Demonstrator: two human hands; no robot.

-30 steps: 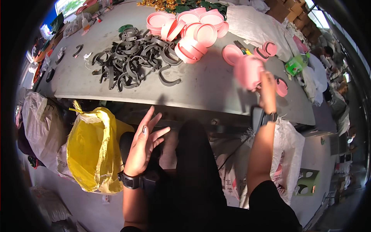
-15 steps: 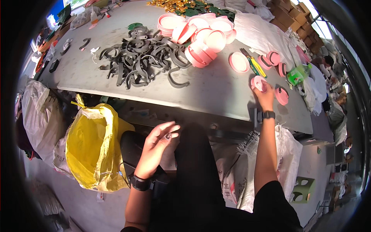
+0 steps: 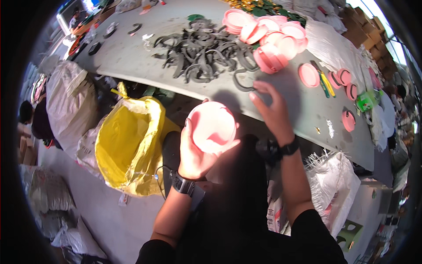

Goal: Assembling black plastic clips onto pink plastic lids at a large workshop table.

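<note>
Left hand (image 3: 194, 160) clamped on pink lid (image 3: 214, 125) in front of counter (image 3: 119, 53), right hand (image 3: 277, 113) at end of strap (image 3: 238, 83) lying on top, can't tell if that grip is clamped; likely pickup step, next calls for a firm pinch.

Head-worn fisheye view, above the lap (image 3: 235, 189), facing downward, left hand (image 3: 196, 160) and right hand (image 3: 277, 115) near, grey tabletop (image 3: 127, 55) beyond
</note>
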